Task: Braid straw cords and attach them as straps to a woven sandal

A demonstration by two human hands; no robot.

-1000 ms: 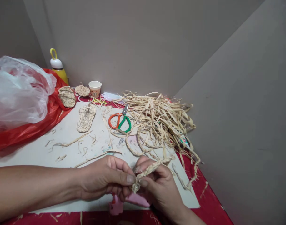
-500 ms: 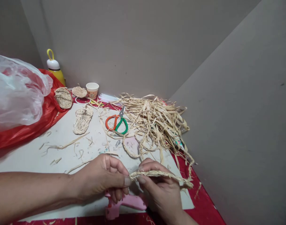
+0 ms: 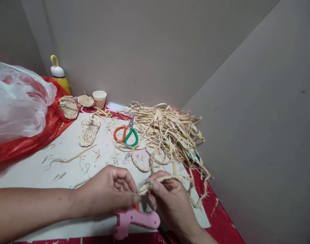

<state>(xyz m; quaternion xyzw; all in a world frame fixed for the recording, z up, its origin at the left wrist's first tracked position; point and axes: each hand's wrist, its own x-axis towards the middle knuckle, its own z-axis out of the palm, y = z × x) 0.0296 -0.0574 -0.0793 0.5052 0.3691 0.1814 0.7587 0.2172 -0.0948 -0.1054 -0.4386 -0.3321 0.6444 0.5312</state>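
Plain grey walls (image 3: 144, 51), red tablecloth (image 3: 224, 225)

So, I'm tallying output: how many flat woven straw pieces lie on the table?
3: an oval one against the red bag, a smaller one beside the paper cup, a sole-shaped one left of the scissors. Loose straw may hide more.

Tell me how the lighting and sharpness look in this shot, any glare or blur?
Head view: soft, even light, faint shadows; clear plastic bag shows mild sheen, no harsh glare; left hand and right hand look slightly soft pinching the braided straw cord.
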